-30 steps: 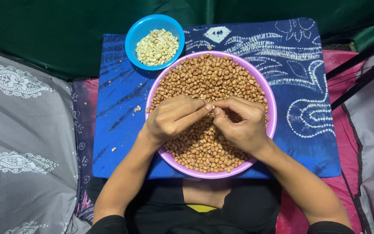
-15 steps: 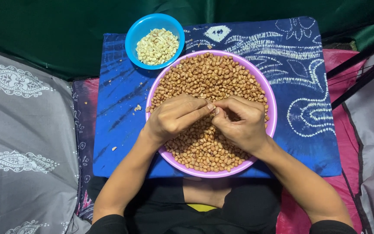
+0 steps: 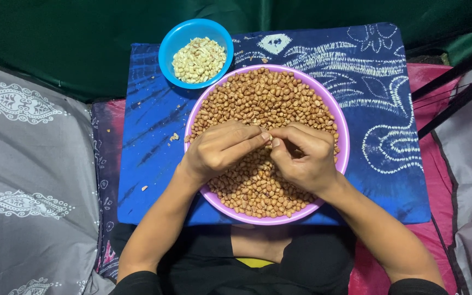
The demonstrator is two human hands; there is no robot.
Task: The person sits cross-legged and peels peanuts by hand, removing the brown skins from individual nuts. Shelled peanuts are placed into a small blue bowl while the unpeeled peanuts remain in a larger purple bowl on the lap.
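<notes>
— Where are your hands?

— Both hang over the wide purple plastic bowl (image 3: 343, 158) heaped with brown, skin-on peanuts (image 3: 263, 104). My left hand (image 3: 219, 150) and right hand (image 3: 304, 158) meet at the fingertips, just above the middle of the heap.

— Open or closed?

— Both are curled in, thumbs pressed against forefingers where the two hands touch. They seem to pinch something small there, but it is hidden between the fingertips, so I cannot tell what.

— What else is close by?

— A small round blue plastic bowl (image 3: 173, 41) of pale, skinned peanuts (image 3: 199, 59) sits just beyond the purple one, to its upper left, their rims nearly touching. Both rest on a blue cloth with white patterns (image 3: 378, 82). A few crumbs (image 3: 175, 136) lie on that cloth, left of the purple bowl.
</notes>
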